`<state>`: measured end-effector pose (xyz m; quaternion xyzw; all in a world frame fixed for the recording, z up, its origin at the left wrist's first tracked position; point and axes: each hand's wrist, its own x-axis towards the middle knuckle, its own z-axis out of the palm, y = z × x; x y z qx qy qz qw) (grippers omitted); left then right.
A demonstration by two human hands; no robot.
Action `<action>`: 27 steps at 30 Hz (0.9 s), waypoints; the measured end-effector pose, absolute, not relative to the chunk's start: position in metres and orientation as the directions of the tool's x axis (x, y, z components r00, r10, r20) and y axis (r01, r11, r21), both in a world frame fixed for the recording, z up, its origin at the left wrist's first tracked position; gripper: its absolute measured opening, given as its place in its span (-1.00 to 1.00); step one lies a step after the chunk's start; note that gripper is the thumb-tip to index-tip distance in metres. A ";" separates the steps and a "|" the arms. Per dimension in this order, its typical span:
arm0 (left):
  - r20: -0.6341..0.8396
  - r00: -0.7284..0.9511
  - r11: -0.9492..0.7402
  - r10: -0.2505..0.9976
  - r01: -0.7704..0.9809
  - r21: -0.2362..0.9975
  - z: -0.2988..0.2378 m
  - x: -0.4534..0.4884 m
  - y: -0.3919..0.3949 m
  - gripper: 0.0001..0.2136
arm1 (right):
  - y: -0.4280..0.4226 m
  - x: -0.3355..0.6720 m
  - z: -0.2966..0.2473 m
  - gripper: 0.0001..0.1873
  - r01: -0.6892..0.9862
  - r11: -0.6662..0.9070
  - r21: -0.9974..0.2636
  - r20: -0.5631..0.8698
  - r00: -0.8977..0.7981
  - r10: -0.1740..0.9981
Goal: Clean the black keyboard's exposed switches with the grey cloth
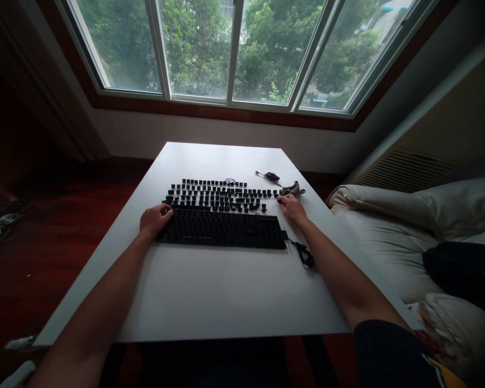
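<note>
A black keyboard (226, 229) without visible keycaps lies across the middle of the white table (230, 291). Behind it, loose black keycaps (210, 195) stand in several rows. My left hand (157, 218) rests at the keyboard's far left corner, fingers curled together by the end of the nearest row; whatever they hold is hidden. At the right end of the rows, my right hand (293, 209) has its fingertips pinched on a small dark piece that looks like a keycap. Just beyond it lies a crumpled grey cloth or glove (293, 188).
A purple-handled tool (271, 176) with a thin shaft lies at the back right. The coiled black cable (304, 255) sits right of the keyboard, under my right forearm. A pale sofa (382, 231) with a dark bag (464, 272) stands to the right; a window is ahead.
</note>
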<state>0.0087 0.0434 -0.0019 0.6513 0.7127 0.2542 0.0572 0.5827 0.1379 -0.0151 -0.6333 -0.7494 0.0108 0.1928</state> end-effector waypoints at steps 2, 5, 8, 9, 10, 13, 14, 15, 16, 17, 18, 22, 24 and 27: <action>0.253 -0.162 0.036 0.954 0.898 0.438 -0.003 0.008 0.044 -0.66 | 0.138 0.585 -0.018 -0.64 0.945 0.207 -0.253 0.298 -0.128 0.946; 0.240 -0.186 0.069 0.953 0.902 0.426 -0.003 0.009 0.044 -0.66 | 0.137 0.589 -0.023 -0.67 0.938 0.243 -0.246 0.342 -0.150 0.928; 0.222 -0.216 0.111 0.951 0.907 0.406 -0.002 0.010 0.043 -0.67 | 0.138 0.593 -0.029 -0.72 0.931 0.269 -0.246 0.376 -0.165 0.912; 0.219 -0.219 0.116 0.951 0.907 0.404 -0.002 0.011 0.043 -0.68 | 0.139 0.594 -0.030 -0.74 0.930 0.273 -0.246 0.383 -0.166 0.909; 0.217 -0.223 0.120 0.950 0.907 0.404 -0.002 0.011 0.043 -0.68 | 0.140 0.594 -0.032 -0.74 0.930 0.273 -0.247 0.387 -0.164 0.907; 0.226 -0.234 0.124 0.946 0.901 0.415 -0.003 0.009 0.042 -0.69 | 0.141 0.594 -0.034 -0.72 0.937 0.258 -0.235 0.391 -0.152 0.908; 0.239 -0.244 0.125 0.940 0.896 0.426 -0.003 0.008 0.041 -0.69 | 0.140 0.594 -0.033 -0.71 0.940 0.256 -0.225 0.393 -0.153 0.907; 0.255 -0.261 0.127 0.931 0.888 0.442 -0.003 0.006 0.041 -0.69 | 0.139 0.593 -0.033 -0.69 0.943 0.258 -0.212 0.396 -0.158 0.904; 0.273 -0.283 0.133 0.919 0.877 0.462 -0.004 0.004 0.041 -0.70 | 0.137 0.591 -0.033 -0.68 0.945 0.262 -0.197 0.401 -0.166 0.901; 0.290 -0.310 0.140 0.905 0.863 0.485 -0.004 0.002 0.041 -0.71 | 0.135 0.589 -0.032 -0.67 0.946 0.269 -0.182 0.406 -0.177 0.897; 0.306 -0.337 0.148 0.890 0.850 0.506 -0.004 -0.001 0.041 -0.73 | 0.133 0.588 -0.032 -0.65 0.947 0.277 -0.166 0.412 -0.188 0.891; 0.393 -0.371 0.122 0.841 0.839 0.531 -0.007 -0.009 0.044 -0.76 | 0.125 0.581 -0.033 -0.57 0.950 0.287 -0.127 0.442 -0.205 0.873; 0.437 -0.333 0.076 0.835 0.858 0.507 -0.011 -0.011 0.047 -0.74 | 0.124 0.580 -0.034 -0.53 0.951 0.284 -0.123 0.458 -0.199 0.866; 0.463 -0.265 0.024 0.846 0.886 0.464 -0.017 -0.013 0.052 -0.71 | 0.124 0.581 -0.035 -0.54 0.951 0.278 -0.133 0.464 -0.188 0.866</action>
